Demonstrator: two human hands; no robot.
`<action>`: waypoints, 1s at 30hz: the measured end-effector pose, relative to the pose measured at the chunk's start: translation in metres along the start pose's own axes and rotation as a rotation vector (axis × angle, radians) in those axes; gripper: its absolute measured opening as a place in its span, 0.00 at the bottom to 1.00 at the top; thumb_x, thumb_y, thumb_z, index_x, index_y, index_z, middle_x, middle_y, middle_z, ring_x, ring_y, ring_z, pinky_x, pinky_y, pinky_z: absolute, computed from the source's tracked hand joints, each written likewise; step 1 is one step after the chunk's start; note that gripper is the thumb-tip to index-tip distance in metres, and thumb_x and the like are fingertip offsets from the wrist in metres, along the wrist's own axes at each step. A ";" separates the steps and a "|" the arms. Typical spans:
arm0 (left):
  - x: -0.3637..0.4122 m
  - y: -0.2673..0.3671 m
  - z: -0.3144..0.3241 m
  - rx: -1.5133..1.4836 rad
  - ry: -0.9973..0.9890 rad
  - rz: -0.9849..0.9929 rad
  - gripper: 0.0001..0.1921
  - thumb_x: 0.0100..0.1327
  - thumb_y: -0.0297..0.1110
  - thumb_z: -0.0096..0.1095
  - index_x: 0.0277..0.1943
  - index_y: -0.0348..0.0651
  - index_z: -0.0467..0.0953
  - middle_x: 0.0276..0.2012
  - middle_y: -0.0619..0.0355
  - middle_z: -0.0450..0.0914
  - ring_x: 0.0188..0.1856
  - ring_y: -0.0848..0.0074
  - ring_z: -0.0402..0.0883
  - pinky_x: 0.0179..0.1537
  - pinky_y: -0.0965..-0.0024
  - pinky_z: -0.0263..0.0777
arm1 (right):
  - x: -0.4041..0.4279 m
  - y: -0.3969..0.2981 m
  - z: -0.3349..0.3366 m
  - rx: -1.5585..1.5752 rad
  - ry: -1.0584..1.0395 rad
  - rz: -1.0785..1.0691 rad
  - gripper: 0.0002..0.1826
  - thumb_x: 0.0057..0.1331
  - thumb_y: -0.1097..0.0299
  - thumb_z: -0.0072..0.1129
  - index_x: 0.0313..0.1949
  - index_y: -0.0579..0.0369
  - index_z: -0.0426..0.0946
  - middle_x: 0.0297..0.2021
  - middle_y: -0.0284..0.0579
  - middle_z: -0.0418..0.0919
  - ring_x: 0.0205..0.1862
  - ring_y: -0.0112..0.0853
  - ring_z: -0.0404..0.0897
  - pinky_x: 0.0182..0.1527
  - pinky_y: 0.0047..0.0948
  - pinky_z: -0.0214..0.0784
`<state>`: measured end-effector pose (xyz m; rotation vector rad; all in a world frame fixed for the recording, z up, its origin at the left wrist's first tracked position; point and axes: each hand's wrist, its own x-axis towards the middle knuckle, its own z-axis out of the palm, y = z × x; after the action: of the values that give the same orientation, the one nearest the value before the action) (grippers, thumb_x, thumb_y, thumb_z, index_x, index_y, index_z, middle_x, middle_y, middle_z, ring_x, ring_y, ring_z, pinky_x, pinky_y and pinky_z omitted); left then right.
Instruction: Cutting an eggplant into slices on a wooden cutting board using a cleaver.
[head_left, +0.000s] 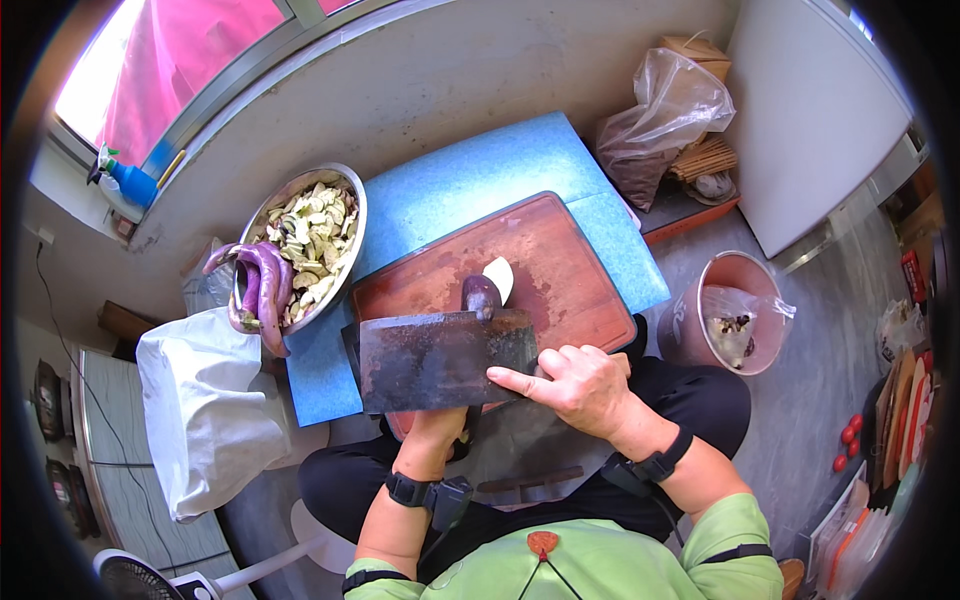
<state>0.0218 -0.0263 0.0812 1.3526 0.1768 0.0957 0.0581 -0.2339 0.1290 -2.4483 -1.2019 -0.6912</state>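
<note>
My right hand (581, 386) grips the handle of a broad, dark cleaver (442, 360), its forefinger stretched along the blade. The blade lies over the lower left part of a reddish wooden cutting board (592, 292). Just beyond its far edge shows part of a dark purple eggplant (480, 292), with a pale cut piece (499, 277) beside it. My left hand (439, 424) is mostly hidden beneath the blade, so its fingers and what they touch cannot be told. At the left, a metal basin (360, 225) holds many cut eggplant slices (319, 232) and several long purple eggplants (262, 285).
The board rests on a blue-covered table (480, 165). A pinkish bucket (682, 330) with a plastic bag inside stands on the floor at right. A white cloth-like cover (202, 405) is at left, a fan (142, 577) at lower left. A clear bag (660, 112) stands near the wall.
</note>
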 end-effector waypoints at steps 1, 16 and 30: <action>-0.002 0.001 -0.001 -0.001 0.002 0.000 0.13 0.65 0.27 0.65 0.52 0.39 0.76 0.47 0.59 0.79 0.46 0.74 0.80 0.49 0.69 0.77 | 0.000 0.000 0.001 -0.001 -0.001 0.000 0.35 0.52 0.72 0.57 0.60 0.22 0.76 0.19 0.30 0.58 0.19 0.24 0.66 0.19 0.24 0.61; -0.006 0.015 0.003 -0.095 0.057 -0.067 0.14 0.62 0.26 0.70 0.50 0.39 0.76 0.46 0.58 0.80 0.45 0.74 0.81 0.48 0.69 0.80 | -0.002 0.006 0.001 -0.054 -0.003 0.003 0.33 0.53 0.72 0.57 0.58 0.21 0.78 0.18 0.30 0.56 0.18 0.24 0.65 0.19 0.24 0.61; 0.006 0.038 -0.007 -0.075 -0.070 -0.222 0.31 0.56 0.18 0.67 0.64 0.31 0.69 0.53 0.59 0.77 0.51 0.80 0.75 0.54 0.77 0.68 | -0.009 0.028 -0.002 0.137 -0.023 0.350 0.33 0.53 0.81 0.55 0.58 0.36 0.78 0.24 0.42 0.66 0.23 0.41 0.74 0.28 0.38 0.69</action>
<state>0.0276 -0.0104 0.1169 1.2522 0.2606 -0.1298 0.0756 -0.2575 0.1234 -2.4653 -0.7680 -0.4652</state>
